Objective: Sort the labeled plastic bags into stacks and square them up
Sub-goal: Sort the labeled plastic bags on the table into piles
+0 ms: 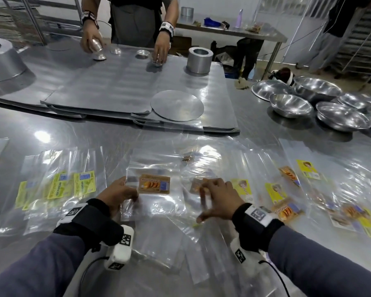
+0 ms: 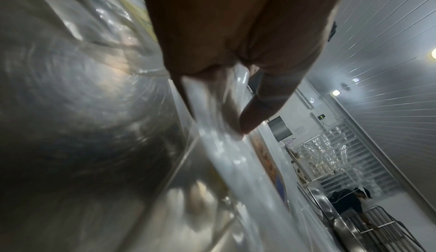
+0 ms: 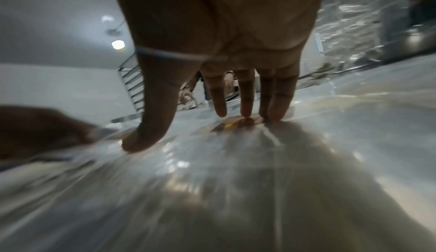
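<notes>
Left hand (image 1: 118,195): thumb and fingers pinch the left edge of a clear bag (image 1: 156,202) with an orange "BISKUT WANGI" label (image 1: 154,184); the wrist view shows the film caught between thumb and fingers (image 2: 254,114).
Right hand (image 1: 217,200): fingers straight and spread, tips pressed flat on a second orange-labelled bag (image 1: 196,186) just right of the first; thumb out to the side. The fingers (image 3: 245,99) touch the film, though the blur makes it hard to say how firmly.
Green-label bags (image 1: 71,186): a loose overlapping group at the left of the table (image 1: 266,133), not squared.
Yellow and orange bags (image 1: 287,189): scattered at the right, at mixed angles, overlapping.
Unlabelled film (image 1: 169,249): several sheets lying near the table edge, between the wrists.
Far side: a second person (image 1: 135,20) handling small tins; a round disc (image 1: 177,105) on grey sheets (image 1: 116,86); a cylinder (image 1: 199,60).
Right rear: steel bowls (image 1: 291,105), clustered, some touching.
</notes>
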### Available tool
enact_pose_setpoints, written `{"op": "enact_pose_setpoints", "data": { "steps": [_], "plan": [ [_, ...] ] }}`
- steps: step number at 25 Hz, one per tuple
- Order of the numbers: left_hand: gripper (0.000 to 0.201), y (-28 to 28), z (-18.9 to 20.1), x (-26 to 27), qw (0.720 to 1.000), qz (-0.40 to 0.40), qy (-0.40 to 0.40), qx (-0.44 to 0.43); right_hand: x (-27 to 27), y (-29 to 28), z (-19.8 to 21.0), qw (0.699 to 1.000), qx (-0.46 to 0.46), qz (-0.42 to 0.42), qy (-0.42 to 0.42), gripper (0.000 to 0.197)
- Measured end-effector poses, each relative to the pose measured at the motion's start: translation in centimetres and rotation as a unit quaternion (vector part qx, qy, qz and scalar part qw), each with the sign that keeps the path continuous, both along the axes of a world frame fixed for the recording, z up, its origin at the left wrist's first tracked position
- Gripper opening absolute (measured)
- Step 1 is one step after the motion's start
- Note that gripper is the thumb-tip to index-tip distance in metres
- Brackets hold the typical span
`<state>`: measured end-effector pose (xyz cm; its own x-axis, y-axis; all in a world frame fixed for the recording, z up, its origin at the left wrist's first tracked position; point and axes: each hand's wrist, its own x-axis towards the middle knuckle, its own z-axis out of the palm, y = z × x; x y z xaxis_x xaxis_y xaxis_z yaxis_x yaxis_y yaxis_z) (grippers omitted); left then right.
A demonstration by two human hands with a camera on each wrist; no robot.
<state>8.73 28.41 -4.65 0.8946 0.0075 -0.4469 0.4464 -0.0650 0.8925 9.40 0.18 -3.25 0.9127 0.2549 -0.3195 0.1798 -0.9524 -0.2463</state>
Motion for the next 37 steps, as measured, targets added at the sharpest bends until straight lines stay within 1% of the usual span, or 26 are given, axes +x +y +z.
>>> {"op": "enact_pose_setpoints", "data": {
  "steps": [1,2,6,8,10,11,13,14,16,17,18,19,20,21,23,24,26,27,28,29,31,32,33,35,37],
  "plan": [
    [0.040,0.1,-0.1,0.0,1.000,0.001,0.002,0.006,-0.5,0.6,-0.4,0.999,-0.038,0.034,-0.009,0.087],
    [0.040,0.3,-0.1,0.0,1.000,-0.002,0.002,0.010,-0.6,0.9,-0.7,0.997,-0.055,0.047,-0.018,0.081],
    [0.035,1.0,0.1,-0.2,1.000,-0.019,0.010,0.009,1.0,0.1,-0.5,1.000,0.006,0.012,-0.008,0.050],
    [0.034,1.2,0.5,-0.4,1.000,-0.020,0.012,0.003,1.7,-1.0,-0.3,0.999,0.036,-0.006,-0.009,0.042],
    [0.034,1.3,1.0,-0.6,1.000,-0.023,0.016,-0.003,1.9,-2.0,0.0,0.995,0.090,-0.045,-0.002,0.037],
    [0.035,1.4,1.0,-0.6,0.999,-0.025,0.019,-0.009,2.1,-2.5,0.2,0.989,0.125,-0.079,0.000,0.032],
    [0.037,1.8,0.9,-0.5,0.999,-0.025,0.026,-0.028,2.3,-3.0,0.5,0.966,0.208,-0.151,-0.017,0.012],
    [0.038,1.8,0.8,-0.5,0.999,-0.025,0.031,-0.037,2.4,-2.9,0.7,0.954,0.240,-0.178,-0.042,0.008],
    [0.040,1.4,0.6,-0.3,0.997,-0.024,0.048,-0.047,2.0,-1.2,1.0,0.935,0.281,-0.197,-0.087,0.014],
    [0.039,0.9,0.6,-0.5,0.997,-0.023,0.055,-0.049,1.5,0.2,1.1,0.932,0.297,-0.187,-0.090,0.022],
    [0.035,0.3,0.4,-0.6,0.997,-0.015,0.061,-0.053,0.9,1.9,1.1,0.933,0.307,-0.172,-0.076,0.031],
    [0.027,-0.2,0.4,-0.7,0.996,0.005,0.070,-0.058,0.3,3.7,0.9,0.937,0.310,-0.148,-0.054,0.035],
    [0.016,-0.6,0.1,-0.7,0.995,0.025,0.074,-0.067,-0.4,5.4,0.8,0.947,0.296,-0.122,-0.033,0.034],
    [0.014,-0.9,0.3,-0.9,0.993,0.040,0.074,-0.080,-1.1,6.9,0.7,0.958,0.269,-0.093,-0.016,0.035],
    [0.044,-0.8,-0.3,-0.7,0.993,0.043,0.074,-0.084,-1.9,8.8,0.4,0.968,0.248,-0.042,0.028,0.045],
    [0.047,-0.8,-0.5,-0.6,0.994,0.034,0.065,-0.078,-2.1,9.1,0.5,0.965,0.255,-0.027,0.053,0.053],
    [0.030,-0.4,-0.4,-0.7,0.996,0.008,0.049,-0.078,-1.9,8.4,0.9,0.955,0.283,-0.047,0.069,0.061],
    [0.028,0.0,-0.4,-0.8,0.996,-0.005,0.053,-0.068,-1.2,7.4,1.0,0.955,0.282,-0.069,0.057,0.062],
    [0.033,0.6,-0.4,-1.0,0.997,-0.019,0.055,-0.048,-0.3,6.0,0.7,0.962,0.257,-0.086,0.038,0.063],
    [0.038,1.4,-0.6,-0.9,0.998,-0.029,0.054,-0.032,0.8,4.4,0.4,0.976,0.198,-0.094,0.019,0.065],
    [0.040,2.6,-0.3,-1.0,0.999,-0.017,0.048,-0.004,2.2,1.7,-0.5,0.997,0.033,-0.075,-0.006,0.069],
    [0.039,3.1,0.0,-1.1,0.999,-0.005,0.045,0.008,2.6,0.8,-1.0,0.998,-0.027,-0.060,-0.007,0.068],
    [0.039,3.4,0.3,-1.2,0.999,0.001,0.042,0.011,2.7,0.3,-1.4,0.997,-0.050,-0.055,-0.004,0.063],
    [0.038,3.7,0.6,-1.5,0.999,0.003,0.031,0.023,2.9,-0.1,-2.0,0.997,-0.022,-0.068,-0.022,0.047],
    [0.031,3.4,0.7,-1.6,0.999,0.001,0.021,0.029,2.9,0.1,-2.1,0.990,0.059,-0.119,-0.055,0.038]
  ]
}}
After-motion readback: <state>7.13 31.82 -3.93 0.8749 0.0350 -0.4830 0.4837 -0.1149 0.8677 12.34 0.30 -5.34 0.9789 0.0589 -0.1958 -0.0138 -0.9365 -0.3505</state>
